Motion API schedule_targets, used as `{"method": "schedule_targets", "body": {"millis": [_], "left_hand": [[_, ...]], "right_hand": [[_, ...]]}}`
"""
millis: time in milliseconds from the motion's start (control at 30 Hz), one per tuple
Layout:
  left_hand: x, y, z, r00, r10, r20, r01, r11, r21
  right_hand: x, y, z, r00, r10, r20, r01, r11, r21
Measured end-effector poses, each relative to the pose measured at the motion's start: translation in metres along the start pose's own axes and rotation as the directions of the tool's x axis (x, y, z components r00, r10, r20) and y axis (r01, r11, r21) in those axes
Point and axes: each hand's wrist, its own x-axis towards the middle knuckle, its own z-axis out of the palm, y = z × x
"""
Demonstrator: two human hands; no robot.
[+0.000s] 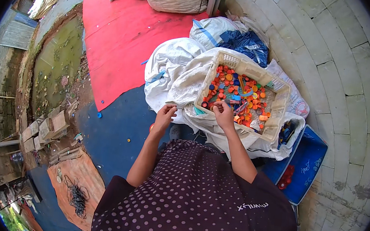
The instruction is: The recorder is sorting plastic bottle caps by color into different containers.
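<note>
reaching crate's (279, 109) edge at seven o'clock: right hand (224, 115); left hand (166, 112) outside, eight o'clock. both narrowed, contents unclear. caps (255, 95) inside look light, stiff, best pinched by rims.

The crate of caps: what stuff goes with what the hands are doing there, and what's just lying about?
Seems part of the work:
- right hand, at the crate
- left hand, left of the crate
- crate
- colored caps inside it

Seems just lying about:
- tangled dark cord
- blocks
- blue cap on the ground
</note>
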Motion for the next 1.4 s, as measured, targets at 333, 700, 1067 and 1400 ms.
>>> {"method": "schedule_targets", "body": {"millis": [333, 700, 1067, 1400], "left_hand": [[0.034, -0.002, 0.128, 0.989, 0.124, 0.075, -0.138, 0.964, 0.226], [0.111, -0.012, 0.206, 0.931, 0.215, 0.296, -0.366, 0.569, 0.737], [0.234, -0.005, 0.204, 0.723, -0.017, 0.691, -0.57, -0.579, 0.582], [0.275, -0.014, 0.212, 0.7, -0.15, 0.698, -0.611, -0.631, 0.478]], "right_hand": [[-0.005, 0.034, -0.111, 0.992, 0.078, -0.095, -0.071, 0.995, 0.077], [-0.025, 0.079, -0.18, 0.954, 0.172, -0.245, -0.147, 0.982, 0.116], [-0.049, 0.061, -0.152, 0.795, 0.381, -0.473, -0.225, 0.908, 0.354], [-0.073, 0.035, -0.121, 0.696, 0.371, -0.615, -0.291, 0.928, 0.231]]}}
